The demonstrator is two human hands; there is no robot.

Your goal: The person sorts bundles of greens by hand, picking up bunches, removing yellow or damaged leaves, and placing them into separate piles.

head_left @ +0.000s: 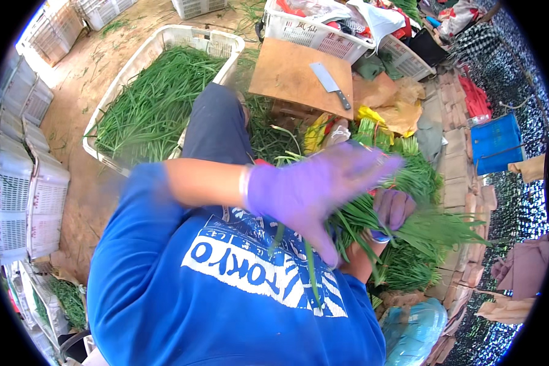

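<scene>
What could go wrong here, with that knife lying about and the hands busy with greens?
The knife lies bare on the board, its handle near the edge, so a bump might knock it off. The greens in the right hand splay out loosely, and with the left hand open, some stems might slip free.

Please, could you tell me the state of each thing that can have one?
Left gloved hand: open, blurred
Right gloved hand: closed around garlic chives
Garlic chives: gripped, leaf ends splayed
Cleaver: lying flat on the wooden board
Large chive crate: open, well filled
Crate beyond the board: open, heaped above its rim
Far-left crates: stacked
</scene>
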